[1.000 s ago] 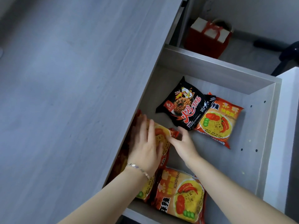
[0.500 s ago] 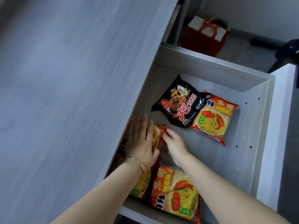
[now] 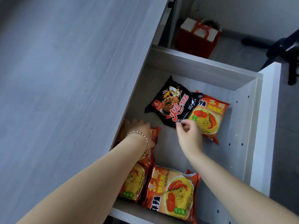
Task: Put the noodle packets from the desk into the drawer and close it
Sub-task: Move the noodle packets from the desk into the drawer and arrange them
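Note:
The drawer [image 3: 196, 66] stands pulled out beside the grey desk top [image 3: 64, 94]. A black noodle packet [image 3: 174, 102] lies in it, overlapping an orange packet [image 3: 210, 117]. Two more orange packets [image 3: 171, 193] [image 3: 133, 183] lie side by side at the near end. My left hand [image 3: 140, 132], with a bracelet on the wrist, grips another orange packet [image 3: 155, 132] at the drawer's left side, partly hidden under the desk edge. My right hand [image 3: 189, 136] hovers over the drawer's middle, next to the black packet's corner, fingers loosely curled and holding nothing.
A red and white gift bag [image 3: 199, 38] sits on the floor beyond the drawer. A dark stand or chair base [image 3: 284, 49] is at the upper right. The drawer's white front panel [image 3: 265, 126] runs along the right.
My right hand has let go of the orange packet and moved right, toward the black one. My left hand has pushed that packet further left under the desk edge.

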A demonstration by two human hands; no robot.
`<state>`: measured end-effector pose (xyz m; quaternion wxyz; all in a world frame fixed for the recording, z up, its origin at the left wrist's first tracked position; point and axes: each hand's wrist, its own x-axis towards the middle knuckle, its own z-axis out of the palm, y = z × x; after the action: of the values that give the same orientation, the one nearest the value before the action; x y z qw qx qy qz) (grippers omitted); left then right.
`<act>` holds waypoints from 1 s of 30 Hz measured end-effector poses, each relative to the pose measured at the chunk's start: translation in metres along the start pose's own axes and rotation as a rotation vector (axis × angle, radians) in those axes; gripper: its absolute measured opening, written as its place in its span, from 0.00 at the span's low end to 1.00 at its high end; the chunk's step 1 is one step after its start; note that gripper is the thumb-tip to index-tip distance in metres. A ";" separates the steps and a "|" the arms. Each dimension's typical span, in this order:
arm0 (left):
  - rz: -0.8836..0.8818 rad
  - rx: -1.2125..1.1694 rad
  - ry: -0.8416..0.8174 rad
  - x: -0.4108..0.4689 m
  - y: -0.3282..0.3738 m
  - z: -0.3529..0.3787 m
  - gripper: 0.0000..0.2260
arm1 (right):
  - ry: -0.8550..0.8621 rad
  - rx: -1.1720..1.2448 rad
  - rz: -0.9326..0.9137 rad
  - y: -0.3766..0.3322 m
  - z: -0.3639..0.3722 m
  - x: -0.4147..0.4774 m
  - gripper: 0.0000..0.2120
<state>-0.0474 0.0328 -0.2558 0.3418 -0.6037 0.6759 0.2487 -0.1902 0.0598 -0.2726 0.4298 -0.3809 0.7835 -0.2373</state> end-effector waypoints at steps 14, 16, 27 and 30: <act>-0.003 -0.032 0.058 -0.004 -0.004 0.010 0.33 | 0.212 -0.269 0.404 0.017 -0.052 0.049 0.59; 0.004 -0.037 0.068 -0.005 -0.005 0.011 0.32 | 0.207 -0.217 0.318 0.026 -0.056 0.027 0.58; 0.025 -0.017 0.097 -0.006 -0.007 0.014 0.32 | -0.569 -0.915 -0.473 0.036 -0.055 -0.022 0.53; 0.025 -0.020 0.091 -0.008 -0.008 0.015 0.33 | -0.678 -0.909 -0.447 0.032 -0.041 -0.005 0.52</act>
<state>-0.0372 0.0482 -0.2591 0.3015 -0.6091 0.6959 0.2321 -0.2364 0.0853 -0.2711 0.3898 -0.7357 0.5269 0.1709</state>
